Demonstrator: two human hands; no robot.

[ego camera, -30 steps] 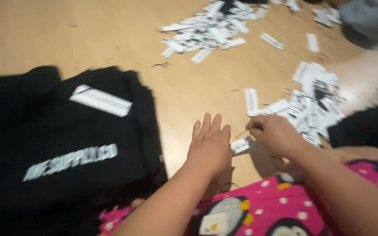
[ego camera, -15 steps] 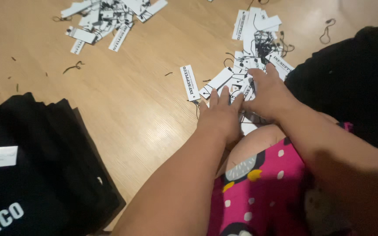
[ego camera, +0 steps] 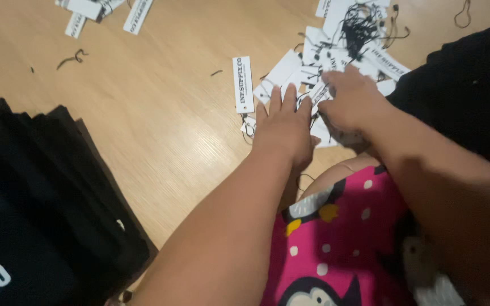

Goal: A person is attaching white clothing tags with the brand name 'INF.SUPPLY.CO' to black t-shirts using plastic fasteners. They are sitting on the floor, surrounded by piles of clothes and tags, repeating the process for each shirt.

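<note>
A pile of white paper tags [ego camera: 336, 51] with black strings lies on the wooden floor ahead of me. My left hand [ego camera: 283, 126] lies flat, palm down, fingers apart, pressing on tags at the near edge of the pile. My right hand [ego camera: 350, 102] is beside it, fingers curled and pinching one white tag [ego camera: 320, 92] at its end. A single loose tag [ego camera: 243, 84] lies just left of my left hand.
A stack of folded black garments [ego camera: 41, 215] with white print sits at the left. Another black garment [ego camera: 466, 85] lies at the right. More tags [ego camera: 106, 8] are scattered far left. Bits of black string [ego camera: 70, 58] dot the floor. My pink patterned clothing [ego camera: 341, 243] is below.
The view has swung right and down, so the tag pile now sits ahead and the black stack at the left edge. Both hands stay together at the pile, the right still pinching a tag.
</note>
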